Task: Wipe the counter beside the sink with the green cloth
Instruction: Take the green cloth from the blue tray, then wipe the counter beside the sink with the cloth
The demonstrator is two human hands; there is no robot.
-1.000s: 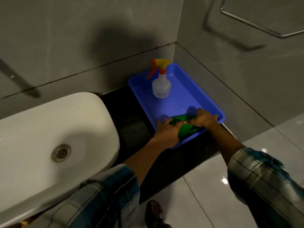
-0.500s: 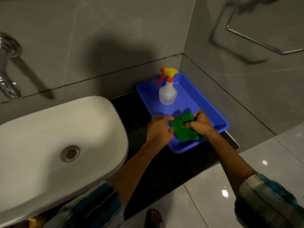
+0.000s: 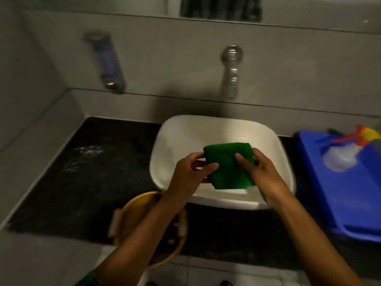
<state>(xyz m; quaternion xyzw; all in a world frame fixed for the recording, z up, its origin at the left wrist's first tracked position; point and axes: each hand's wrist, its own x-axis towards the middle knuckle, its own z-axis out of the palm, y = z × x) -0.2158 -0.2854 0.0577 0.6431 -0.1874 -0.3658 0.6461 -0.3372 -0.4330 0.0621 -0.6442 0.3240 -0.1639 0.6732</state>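
The folded green cloth (image 3: 228, 165) is held in the air above the white sink (image 3: 185, 129). My left hand (image 3: 189, 176) grips its left edge and my right hand (image 3: 261, 172) grips its right edge, thumbs on top. The black counter (image 3: 88, 178) stretches to the left of the sink, with a wet patch (image 3: 82, 155) near its back left. The frame is blurred by motion.
A blue tray (image 3: 340, 203) with a white spray bottle (image 3: 344, 157) sits on the counter right of the sink. A chrome tap (image 3: 232, 73) juts from the wall above the sink. A yellow bucket (image 3: 132, 215) stands below the counter's front edge. Grey tiled walls enclose the counter.
Both hands lifted the green cloth out of the blue tray and carried it left, over the sink. The view swung left, so the tray now lies at the right edge.
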